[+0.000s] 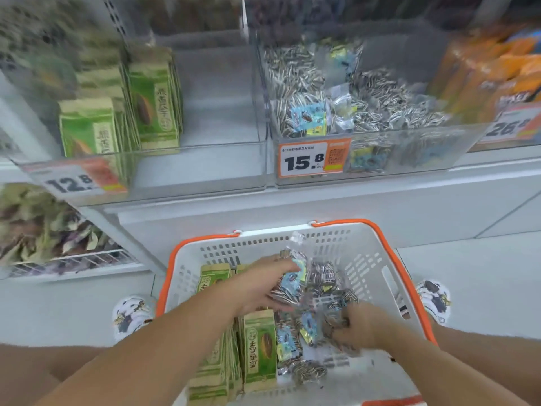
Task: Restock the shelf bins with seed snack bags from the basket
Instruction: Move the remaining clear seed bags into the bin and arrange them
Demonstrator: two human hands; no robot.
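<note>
On the upper left, a clear shelf bin (pixel 164 159) holds upright green packets (pixel 152 109) behind a 12.8 price tag (pixel 76 181). To its right, another clear bin (pixel 409 153), tagged 15.8 (pixel 306 161), holds clear seed snack bags (pixel 322 112). Below sits a white basket (pixel 366 259) with an orange rim. Inside it, the left hand (pixel 260 288) grasps one seed bag (pixel 291 281); the right hand (pixel 363 326) curls around another seed bag (pixel 333 325). More green packets lie in the basket's left side.
</note>
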